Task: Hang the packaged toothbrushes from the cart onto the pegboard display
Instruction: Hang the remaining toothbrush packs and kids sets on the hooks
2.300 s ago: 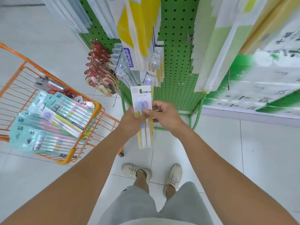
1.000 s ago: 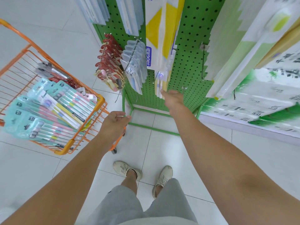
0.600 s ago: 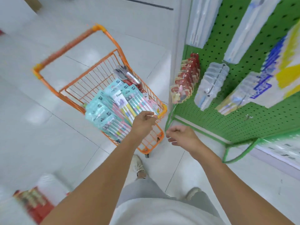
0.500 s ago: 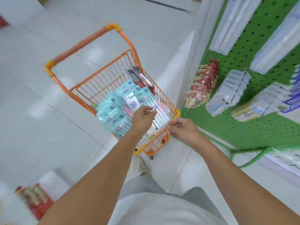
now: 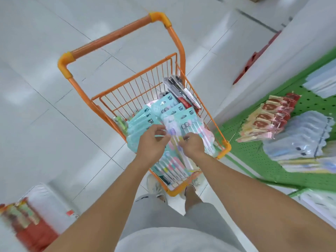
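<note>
Both hands' fingers pinch white toothbrush pack (image 5: 173,131) over orange cart (image 5: 116,35); print unreadable.

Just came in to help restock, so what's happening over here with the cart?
A person stands over the orange cart with both hands in the pile of packaged toothbrushes. The left hand and right hand are picking at one white-backed pack on top of the teal ones. The green pegboard display is to the right, with red-and-yellow packs and clear blue packs hanging. The pack is not lifted out yet.
</note>
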`<state>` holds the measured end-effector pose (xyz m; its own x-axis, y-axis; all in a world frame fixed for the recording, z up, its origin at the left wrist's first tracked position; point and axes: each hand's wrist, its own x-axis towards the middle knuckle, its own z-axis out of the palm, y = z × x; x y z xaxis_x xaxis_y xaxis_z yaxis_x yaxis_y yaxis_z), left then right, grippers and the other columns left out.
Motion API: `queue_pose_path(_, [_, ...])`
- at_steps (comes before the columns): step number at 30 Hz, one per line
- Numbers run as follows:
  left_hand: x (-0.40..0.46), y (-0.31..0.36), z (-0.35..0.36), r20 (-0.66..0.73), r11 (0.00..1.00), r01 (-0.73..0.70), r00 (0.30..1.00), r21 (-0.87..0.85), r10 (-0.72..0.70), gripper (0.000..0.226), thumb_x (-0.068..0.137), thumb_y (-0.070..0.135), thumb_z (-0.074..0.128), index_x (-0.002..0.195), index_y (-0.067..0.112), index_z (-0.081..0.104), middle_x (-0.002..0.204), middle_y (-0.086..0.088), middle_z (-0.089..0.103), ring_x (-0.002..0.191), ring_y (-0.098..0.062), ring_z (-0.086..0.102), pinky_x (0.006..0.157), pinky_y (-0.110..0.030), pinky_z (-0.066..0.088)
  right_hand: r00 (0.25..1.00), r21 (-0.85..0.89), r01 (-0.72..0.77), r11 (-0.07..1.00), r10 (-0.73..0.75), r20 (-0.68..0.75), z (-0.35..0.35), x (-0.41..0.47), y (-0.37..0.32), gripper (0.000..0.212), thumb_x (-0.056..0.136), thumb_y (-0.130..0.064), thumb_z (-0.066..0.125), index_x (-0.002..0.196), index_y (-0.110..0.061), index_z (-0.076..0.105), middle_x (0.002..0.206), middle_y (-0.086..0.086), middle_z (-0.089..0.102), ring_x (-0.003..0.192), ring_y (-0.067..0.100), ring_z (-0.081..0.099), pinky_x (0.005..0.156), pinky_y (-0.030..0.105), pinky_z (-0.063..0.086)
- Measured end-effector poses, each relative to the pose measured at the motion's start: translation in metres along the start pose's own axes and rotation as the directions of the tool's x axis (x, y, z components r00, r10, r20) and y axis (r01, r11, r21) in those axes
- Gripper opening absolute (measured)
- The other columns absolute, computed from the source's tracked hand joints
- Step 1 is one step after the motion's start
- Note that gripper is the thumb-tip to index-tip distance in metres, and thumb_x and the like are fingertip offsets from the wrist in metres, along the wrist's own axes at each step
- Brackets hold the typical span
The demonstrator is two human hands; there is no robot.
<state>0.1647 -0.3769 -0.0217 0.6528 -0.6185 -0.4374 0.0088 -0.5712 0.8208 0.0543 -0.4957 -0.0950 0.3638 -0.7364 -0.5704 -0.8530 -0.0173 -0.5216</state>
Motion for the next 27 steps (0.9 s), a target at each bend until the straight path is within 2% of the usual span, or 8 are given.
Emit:
queue_pose_path(2, [0.003, 0.000, 0.005, 0.006, 1.000, 0.023, 1.000, -0.018, -0.023, 0.038, 0.092, 0.025, 0.072, 0.127, 0.018, 0.059, 0.118, 0.001, 0.065, 0.090, -0.004, 0.064, 0.076, -0.023, 0.054, 0.999, 0.054, 0.036, 0.998, -0.036, 0.010, 0.001, 0.004, 0.002, 0.032, 0.086, -0.006, 0.065, 0.058, -0.010, 0.051, 0.056, 0.001, 0.043, 0.055, 0.017, 0.042, 0.056, 0.029, 0.032])
queue_pose_path(7, [0.012, 0.023, 0.012, 0.000, 0.991, 0.053, 0.999, -0.123, -0.053, 0.081, 0.086, 0.033, 0.077, 0.151, 0.022, 0.029, 0.129, 0.006, 0.049, 0.111, -0.013, 0.054, 0.087, -0.039, 0.055, 0.988, 0.489, 0.133, 0.862, -0.156, 0.006, -0.051, -0.005, -0.024, 0.007, 0.091, -0.006, 0.069, 0.087, -0.003, 0.075, 0.074, 0.004, 0.062, 0.070, 0.017, 0.057, 0.070, 0.035, 0.051])
queue_pose_path(11, [0.025, 0.036, 0.014, -0.021, 0.989, -0.003, 1.000, -0.150, 0.000, 0.021, 0.094, 0.021, 0.069, 0.114, 0.017, 0.066, 0.100, 0.001, 0.070, 0.088, -0.017, 0.066, 0.077, -0.035, 0.052, 0.932, 0.514, 0.171, 0.840, -0.307, 0.193, -0.085, -0.010, -0.043, 0.004, 0.090, -0.010, 0.074, 0.089, -0.011, 0.077, 0.081, 0.007, 0.067, 0.074, 0.014, 0.060, 0.076, 0.030, 0.053])
queue_pose_path(14, [0.027, 0.040, 0.013, -0.100, 0.993, -0.009, 0.995, -0.118, -0.003, 0.011, 0.096, 0.018, 0.066, 0.105, 0.023, 0.069, 0.096, 0.003, 0.072, 0.076, -0.012, 0.061, 0.070, -0.029, 0.050, 0.962, 0.502, 0.134, 0.854, -0.233, 0.140, -0.100, 0.013, -0.047, 0.005, 0.088, -0.015, 0.077, 0.093, -0.013, 0.076, 0.085, 0.001, 0.072, 0.075, 0.012, 0.067, 0.083, 0.036, 0.056])
queue_pose_path(17, [0.031, 0.038, 0.006, -0.170, 0.964, 0.076, 0.978, -0.255, -0.122, 0.009, 0.098, 0.022, 0.063, 0.103, 0.028, 0.067, 0.098, 0.001, 0.073, 0.083, -0.016, 0.066, 0.078, -0.039, 0.057, 0.945, 0.046, 0.297, 0.954, -0.286, -0.155, -0.103, 0.055, -0.047, 0.035, 0.086, -0.026, 0.078, 0.118, -0.013, 0.068, 0.110, 0.002, 0.067, 0.095, 0.016, 0.062, 0.088, 0.037, 0.052])
queue_pose_path(19, [0.032, 0.037, 0.000, -0.165, 0.924, 0.134, 0.965, -0.357, -0.204, 0.008, 0.099, 0.026, 0.063, 0.106, 0.028, 0.066, 0.104, -0.001, 0.074, 0.097, -0.023, 0.071, 0.089, -0.050, 0.058, 0.940, -0.232, 0.291, 0.928, -0.323, -0.113, -0.097, 0.076, -0.052, 0.043, 0.088, -0.029, 0.073, 0.125, -0.013, 0.060, 0.119, 0.008, 0.059, 0.107, 0.027, 0.057, 0.085, 0.038, 0.049])
queue_pose_path(23, [0.028, 0.034, -0.005, -0.141, 0.903, 0.175, 0.958, -0.393, -0.248, 0.013, 0.100, 0.024, 0.061, 0.107, 0.034, 0.066, 0.107, -0.004, 0.074, 0.101, -0.030, 0.071, 0.090, -0.058, 0.057, 0.950, -0.497, 0.257, 0.829, -0.311, -0.029, -0.082, 0.095, -0.058, 0.014, 0.091, -0.009, 0.057, 0.105, -0.008, 0.057, 0.104, 0.011, 0.056, 0.090, 0.031, 0.056, 0.068, 0.036, 0.043])
queue_pose_path(27, [0.020, 0.031, -0.006, -0.166, 0.902, 0.193, 0.947, -0.385, -0.274, 0.015, 0.100, 0.024, 0.061, 0.105, 0.038, 0.065, 0.105, -0.001, 0.075, 0.103, -0.031, 0.070, 0.092, -0.059, 0.055, 0.931, -0.601, 0.265, 0.754, -0.362, -0.042, -0.082, 0.094, -0.057, 0.025, 0.082, 0.012, 0.047, 0.082, -0.013, 0.049, 0.085, 0.008, 0.055, 0.073, 0.026, 0.050, 0.062, 0.034, 0.038])
